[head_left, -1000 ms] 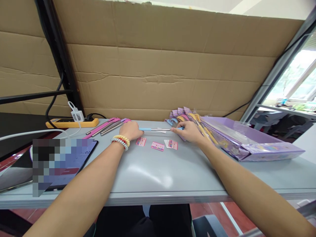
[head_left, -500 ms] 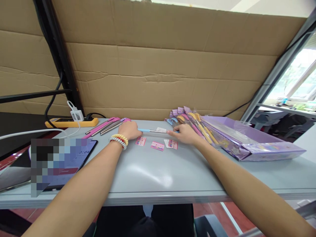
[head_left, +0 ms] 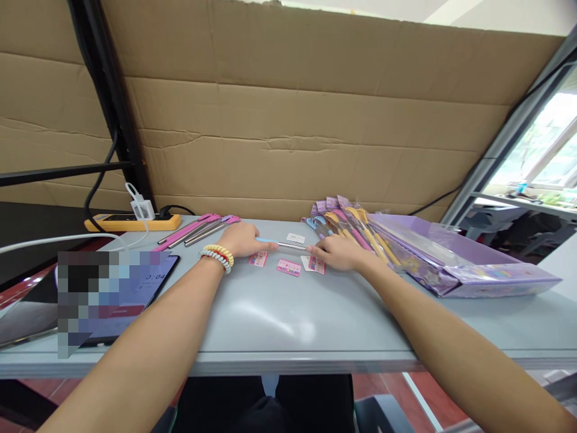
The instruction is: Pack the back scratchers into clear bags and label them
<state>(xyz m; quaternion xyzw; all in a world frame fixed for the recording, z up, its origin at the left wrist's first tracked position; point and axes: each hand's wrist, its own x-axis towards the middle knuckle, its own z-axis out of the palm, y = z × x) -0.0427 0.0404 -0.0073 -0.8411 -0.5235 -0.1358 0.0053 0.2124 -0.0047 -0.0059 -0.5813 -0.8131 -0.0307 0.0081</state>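
Observation:
A thin telescopic stick [head_left: 292,245], blue at one end with a silver metal shaft, spans the space between my hands just above the grey tabletop [head_left: 265,307]. My left hand [head_left: 246,239] is closed around the blue end, thumb stretched along it. The fingers of my right hand [head_left: 334,250] close on the other end and hide it. Below the stick lie small pink printed cards [head_left: 288,267] and a white card. Another white card [head_left: 296,238] lies behind it. Left of my left hand rests a bundle of pink and silver sticks [head_left: 198,231].
Bagged sticks with blue, yellow and pink parts [head_left: 360,231] lean against an open purple box [head_left: 487,270] on the right. On the left are a tablet [head_left: 153,282] and an orange power strip [head_left: 130,222] with cables. Cardboard [head_left: 288,120] walls the back.
My left thumb has reached out along the stick, and my right hand's fingers have curled in more over its end. The view has shifted slightly.

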